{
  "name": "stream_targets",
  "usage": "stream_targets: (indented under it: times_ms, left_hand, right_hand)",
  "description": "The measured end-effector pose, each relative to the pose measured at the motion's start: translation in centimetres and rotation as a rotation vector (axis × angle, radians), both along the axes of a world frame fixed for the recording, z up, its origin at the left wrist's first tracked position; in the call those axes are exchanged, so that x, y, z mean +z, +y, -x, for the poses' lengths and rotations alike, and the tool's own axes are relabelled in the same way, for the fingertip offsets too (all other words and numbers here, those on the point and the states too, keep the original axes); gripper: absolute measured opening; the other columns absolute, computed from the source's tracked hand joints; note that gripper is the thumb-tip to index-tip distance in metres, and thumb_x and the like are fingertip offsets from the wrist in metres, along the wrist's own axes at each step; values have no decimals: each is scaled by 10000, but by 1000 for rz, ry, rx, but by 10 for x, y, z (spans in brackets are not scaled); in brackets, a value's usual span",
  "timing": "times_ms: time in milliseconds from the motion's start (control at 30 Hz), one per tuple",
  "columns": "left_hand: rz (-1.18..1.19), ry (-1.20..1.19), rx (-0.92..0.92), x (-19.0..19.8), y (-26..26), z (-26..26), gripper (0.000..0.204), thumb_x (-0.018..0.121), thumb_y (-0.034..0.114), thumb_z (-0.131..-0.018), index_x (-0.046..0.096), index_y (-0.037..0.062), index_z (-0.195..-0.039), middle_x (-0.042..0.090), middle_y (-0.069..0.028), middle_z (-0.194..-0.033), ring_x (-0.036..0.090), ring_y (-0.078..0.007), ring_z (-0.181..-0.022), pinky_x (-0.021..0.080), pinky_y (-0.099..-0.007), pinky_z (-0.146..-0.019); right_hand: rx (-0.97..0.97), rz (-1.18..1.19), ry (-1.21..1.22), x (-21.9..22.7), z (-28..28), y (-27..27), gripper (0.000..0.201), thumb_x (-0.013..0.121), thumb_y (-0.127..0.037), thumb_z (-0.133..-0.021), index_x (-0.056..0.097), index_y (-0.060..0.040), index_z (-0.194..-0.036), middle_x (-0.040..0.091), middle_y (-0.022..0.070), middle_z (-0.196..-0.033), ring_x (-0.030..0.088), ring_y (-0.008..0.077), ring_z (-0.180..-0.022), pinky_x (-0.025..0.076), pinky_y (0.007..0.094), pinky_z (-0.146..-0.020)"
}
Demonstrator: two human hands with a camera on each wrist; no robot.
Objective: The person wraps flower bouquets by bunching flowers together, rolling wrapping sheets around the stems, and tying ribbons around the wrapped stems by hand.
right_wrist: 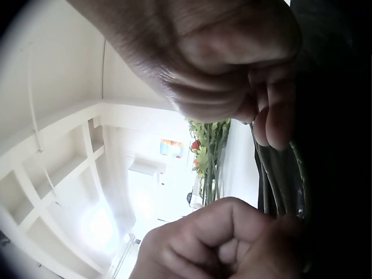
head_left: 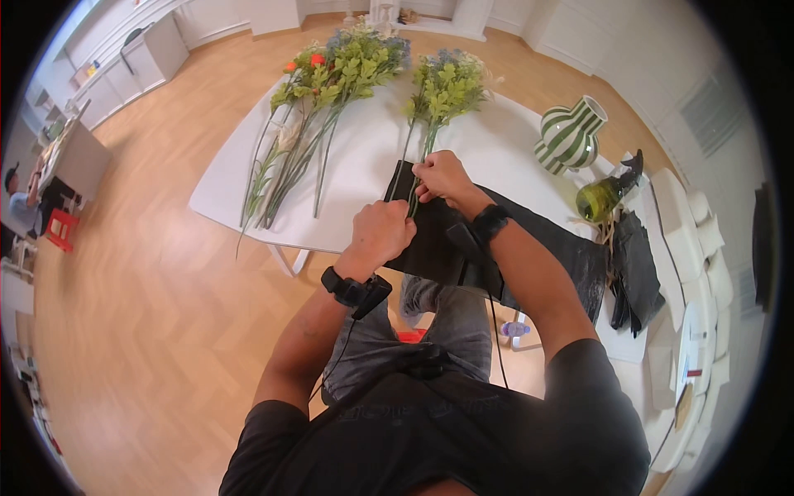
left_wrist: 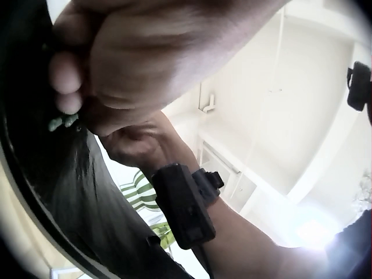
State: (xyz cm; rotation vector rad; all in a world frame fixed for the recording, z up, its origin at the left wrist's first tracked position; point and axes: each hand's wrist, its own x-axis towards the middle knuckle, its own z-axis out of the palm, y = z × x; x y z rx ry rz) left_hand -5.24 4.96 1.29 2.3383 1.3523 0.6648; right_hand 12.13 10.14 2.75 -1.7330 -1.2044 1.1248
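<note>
In the head view a bunch of artificial stems with green leaves (head_left: 447,93) lies across the white table's far side, its stalks running down over a black sheet (head_left: 430,240). My left hand (head_left: 382,233) grips the lower stalks near their cut ends; two green stem ends (left_wrist: 64,122) poke out below its fingers in the left wrist view. Higher up the same stalks, my right hand (head_left: 451,180) pinches them with curled fingers. Between both hands, several green stalks (right_wrist: 270,174) show in the right wrist view.
A larger flower bunch (head_left: 331,78) with red and blue blooms lies left on the white table (head_left: 223,186). On the right are a green-striped vase (head_left: 569,136), a green glass bottle (head_left: 597,201) and crumpled black material (head_left: 635,269). A person sits far left near a red stool (head_left: 61,229).
</note>
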Motion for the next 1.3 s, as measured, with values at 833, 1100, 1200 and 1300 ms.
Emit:
stream_targets:
  times_ms: [833,1100,1200,1300]
  left_hand:
    - [38,60,-174,0,27,5,185,640,207,-802,633,36,-733,641,-204,-688,641,-398,-676,515,-478,-629]
    - [633,-79,-199,26,33,10,294,619,221,-882,633,-23,-719,636,-72,-596,559,-110,-432,413,-274,-414]
    - [634,-85,-208,25,32,12,281,594,201,-887,623,-13,-707,634,-75,-595,573,-126,-443,417,-276,-414]
    - [684,-142,-172,26,33,12,275,573,189,-893,613,-4,-702,635,-72,-600,570,-121,-443,427,-268,-414]
  right_hand:
    - [327,166,-312,25,-4,-13,342,579,-193,-925,622,133,-829,676,167,-676,678,248,-525,565,335,-451]
    - [290,156,-220,22,-5,-13,347,578,-179,-861,596,163,-807,648,170,-676,650,241,-507,528,346,-408]
    - [257,193,-277,26,1,-10,236,521,-81,-805,640,117,-760,671,164,-645,668,232,-506,564,332,-450]
    - [237,156,-271,28,6,-16,236,521,-77,-802,642,120,-754,675,168,-650,669,237,-504,565,334,-449]
